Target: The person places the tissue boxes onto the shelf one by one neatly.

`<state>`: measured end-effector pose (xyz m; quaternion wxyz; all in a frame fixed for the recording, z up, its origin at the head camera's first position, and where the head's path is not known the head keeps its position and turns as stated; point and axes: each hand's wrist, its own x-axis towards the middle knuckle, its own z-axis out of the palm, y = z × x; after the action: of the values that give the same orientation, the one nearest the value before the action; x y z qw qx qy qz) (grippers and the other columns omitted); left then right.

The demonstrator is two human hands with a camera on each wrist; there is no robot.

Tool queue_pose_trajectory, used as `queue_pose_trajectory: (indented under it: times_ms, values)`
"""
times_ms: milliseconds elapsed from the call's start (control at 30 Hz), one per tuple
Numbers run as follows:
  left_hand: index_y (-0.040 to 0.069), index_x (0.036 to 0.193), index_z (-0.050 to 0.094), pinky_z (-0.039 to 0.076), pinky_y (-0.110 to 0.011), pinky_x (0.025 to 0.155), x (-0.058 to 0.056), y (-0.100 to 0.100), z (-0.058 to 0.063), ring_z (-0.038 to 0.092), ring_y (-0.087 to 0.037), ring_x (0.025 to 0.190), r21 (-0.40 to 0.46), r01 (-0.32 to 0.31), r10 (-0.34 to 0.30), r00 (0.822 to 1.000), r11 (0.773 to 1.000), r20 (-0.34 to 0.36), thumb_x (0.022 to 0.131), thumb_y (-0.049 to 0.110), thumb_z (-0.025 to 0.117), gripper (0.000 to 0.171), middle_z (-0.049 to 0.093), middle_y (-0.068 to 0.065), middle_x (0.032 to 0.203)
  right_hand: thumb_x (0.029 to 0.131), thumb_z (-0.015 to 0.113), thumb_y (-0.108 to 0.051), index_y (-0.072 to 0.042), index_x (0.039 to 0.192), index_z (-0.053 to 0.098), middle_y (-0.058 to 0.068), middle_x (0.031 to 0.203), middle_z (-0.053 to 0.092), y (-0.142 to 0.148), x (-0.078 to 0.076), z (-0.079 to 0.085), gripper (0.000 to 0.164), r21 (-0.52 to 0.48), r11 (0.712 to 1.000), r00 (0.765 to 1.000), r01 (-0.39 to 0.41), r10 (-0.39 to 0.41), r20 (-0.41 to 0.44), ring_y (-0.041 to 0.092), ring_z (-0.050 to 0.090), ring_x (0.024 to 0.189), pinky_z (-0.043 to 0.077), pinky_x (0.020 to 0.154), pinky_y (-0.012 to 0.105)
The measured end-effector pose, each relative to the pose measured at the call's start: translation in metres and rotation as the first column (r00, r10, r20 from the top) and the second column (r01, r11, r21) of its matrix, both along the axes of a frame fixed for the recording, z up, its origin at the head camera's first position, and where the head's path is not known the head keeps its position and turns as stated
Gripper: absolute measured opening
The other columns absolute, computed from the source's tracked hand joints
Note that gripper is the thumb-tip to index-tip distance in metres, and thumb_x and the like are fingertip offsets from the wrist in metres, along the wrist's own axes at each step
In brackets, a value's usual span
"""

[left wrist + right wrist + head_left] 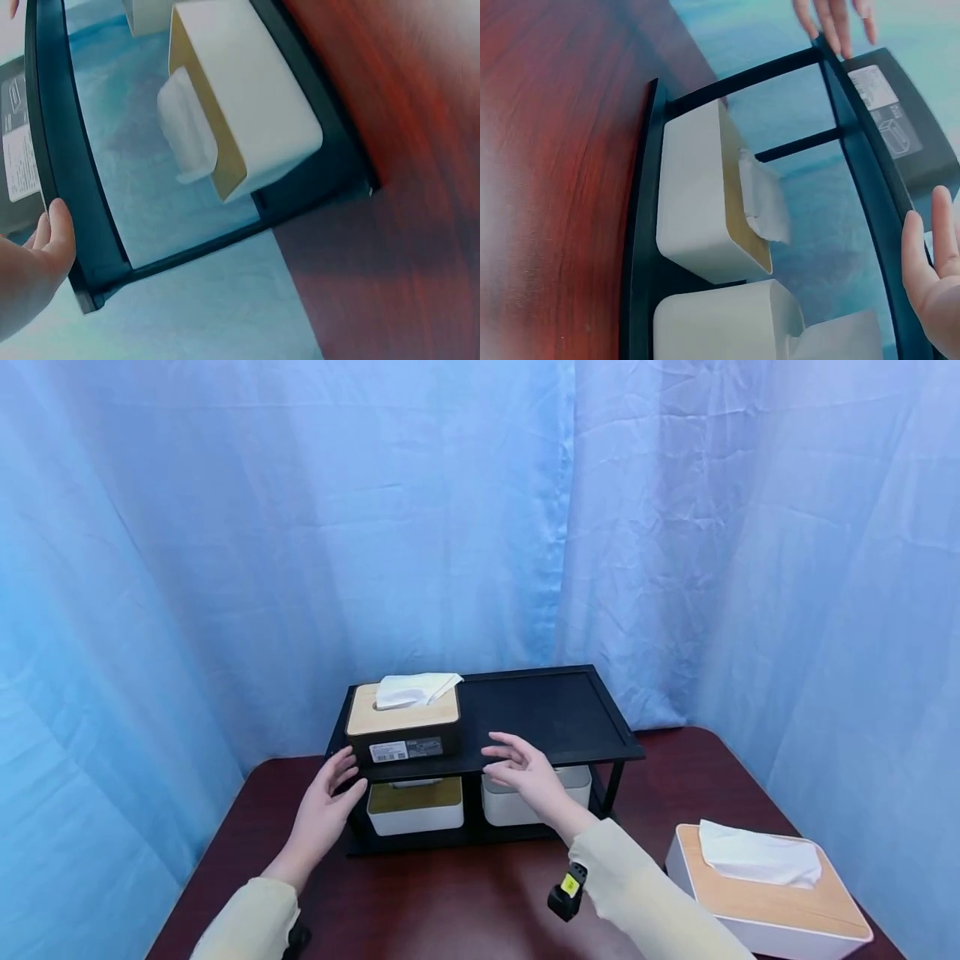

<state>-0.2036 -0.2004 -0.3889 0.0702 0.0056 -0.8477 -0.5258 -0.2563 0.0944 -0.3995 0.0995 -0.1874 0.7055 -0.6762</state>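
A dark tissue box with a light wooden lid (405,720) sits at the left of the black shelf's top (547,714), a white tissue poking out and a label on its front. My left hand (322,814) is beside the box's front left corner, thumb and fingers spread. In the left wrist view, that hand's fingertips (62,225) are right at the shelf's edge. To the right of the box, my right hand (531,781) hovers at the shelf's front edge with loosely bent fingers and nothing in it.
On the lower tier stand a white tissue box with a wooden lid (417,818) and a grey-topped white box (510,806). Another white tissue box (783,906) lies on the dark red table (450,902) at the right. Blue curtains (450,527) hang behind.
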Motion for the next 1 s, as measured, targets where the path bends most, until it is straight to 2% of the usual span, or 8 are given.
queue_pose_trajectory:
  times_ms: [133,233,333,500,633,767,867,1000]
  values:
    - [0.006,0.143,0.038,0.039,-0.048,0.104,0.008,0.008,-0.004,0.034,-0.032,0.137,-0.026,-0.001,0.0,1.0,1.0,-0.013,0.097,0.016,0.054,0.049,0.038,-0.018,0.146,0.094,0.057,-0.014,-0.006,0.146,0.031,0.024,0.139,0.046,0.01,0.008,-0.009,0.059,0.015,0.999,0.999,-0.043,0.043,-0.001,0.035,0.054,0.118,0.046,0.098,0.042]
    - [0.007,0.139,0.044,0.04,-0.048,0.103,0.012,0.016,-0.008,0.035,-0.033,0.136,-0.056,0.025,-0.028,0.998,0.998,-0.055,0.096,0.016,0.056,0.046,0.039,-0.018,0.145,0.096,0.054,-0.013,-0.007,0.147,0.029,0.027,0.139,0.044,0.02,0.015,-0.019,0.058,0.036,0.996,0.997,-0.083,0.082,0.014,0.023,0.059,0.113,0.046,0.099,0.041]
    - [0.006,0.136,0.049,0.039,-0.051,0.102,0.014,0.024,-0.015,0.036,-0.035,0.135,-0.142,0.049,-0.067,0.991,0.989,-0.118,0.094,0.014,0.059,0.044,0.043,-0.018,0.143,0.097,0.05,-0.01,-0.006,0.148,0.025,0.028,0.139,0.043,0.03,0.023,-0.029,0.057,0.046,0.99,0.99,-0.132,0.13,0.045,0.012,0.06,0.107,0.046,0.099,0.041]
    - [0.003,0.128,0.056,0.035,-0.055,0.104,0.019,0.036,-0.025,0.036,-0.035,0.134,-0.271,0.032,-0.098,0.968,0.962,-0.233,0.089,0.01,0.064,0.04,0.051,-0.016,0.138,0.097,0.052,-0.014,0.001,0.147,0.026,0.028,0.134,0.048,0.045,0.035,-0.038,0.058,0.058,0.979,0.978,-0.196,0.19,0.088,0.01,0.06,0.106,0.048,0.095,0.034]
    - [0.005,0.126,0.058,0.04,-0.051,0.101,0.024,0.047,-0.033,0.042,-0.033,0.131,-0.267,0.048,-0.114,0.965,0.963,-0.237,0.089,0.011,0.064,0.038,0.052,-0.013,0.137,0.097,0.053,-0.014,0.012,0.139,0.031,0.029,0.126,0.053,0.065,0.043,-0.045,0.055,0.05,0.977,0.977,-0.21,0.207,0.058,0.006,0.062,0.102,0.049,0.091,0.027]
    - [0.008,0.126,0.058,0.044,-0.046,0.098,0.029,0.058,-0.046,0.046,-0.031,0.129,-0.226,0.076,-0.121,0.975,0.971,-0.189,0.09,0.012,0.064,0.037,0.052,-0.013,0.137,0.097,0.051,-0.01,0.019,0.133,0.034,0.01,0.118,0.063,0.091,0.05,-0.053,0.049,0.036,0.972,0.973,-0.231,0.231,0.006,0.004,0.063,0.101,0.05,0.088,0.022]
    - [0.009,0.128,0.057,0.043,-0.047,0.098,0.033,0.065,-0.057,0.047,-0.031,0.128,-0.188,0.104,-0.133,0.98,0.977,-0.149,0.091,0.013,0.063,0.038,0.051,-0.015,0.137,0.098,0.05,-0.01,0.006,0.131,0.047,-0.006,0.114,0.065,0.115,0.058,-0.057,0.037,0.04,0.973,0.974,-0.227,0.227,0.0,0.004,0.063,0.101,0.05,0.087,0.021]
    - [0.007,0.129,0.055,0.042,-0.05,0.099,0.035,0.075,-0.068,0.046,-0.032,0.129,-0.149,0.147,-0.165,0.979,0.978,-0.12,0.092,0.017,0.062,0.039,0.05,-0.017,0.137,0.098,0.049,-0.01,-0.026,0.122,0.057,-0.013,0.113,0.065,0.152,0.072,-0.056,0.03,0.059,0.985,0.986,-0.164,0.162,0.046,0.003,0.062,0.102,0.049,0.087,0.019]
